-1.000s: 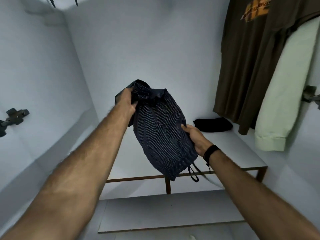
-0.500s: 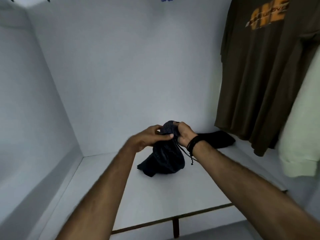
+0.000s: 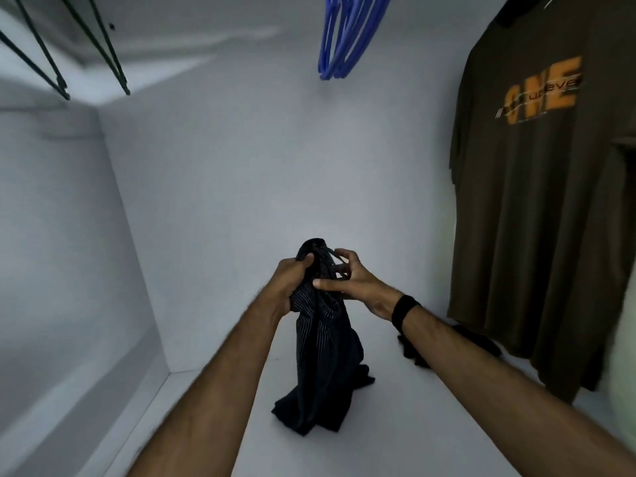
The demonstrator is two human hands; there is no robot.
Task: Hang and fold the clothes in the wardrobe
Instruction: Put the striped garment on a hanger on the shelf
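A dark navy pinstriped garment (image 3: 321,370) hangs from my hands, its lower end bunched on the white wardrobe shelf (image 3: 395,432). My left hand (image 3: 292,282) grips its upper part with curled fingers. My right hand (image 3: 347,282), with a black band at the wrist, touches the same top edge, thumb laid across the cloth and fingers curled at the waistband. Whether those fingers pinch the fabric or a drawstring is hard to see.
A brown T-shirt (image 3: 540,208) with orange print hangs at the right, a pale green garment (image 3: 624,366) beside it. A black folded item (image 3: 454,342) lies on the shelf behind my right forearm. Blue hangers (image 3: 347,32) hang above, dark hangers (image 3: 58,46) at the upper left.
The garment came forward into the wardrobe and now rests on the shelf. My hands have lifted its top higher, and my right hand's fingers have loosened around it.
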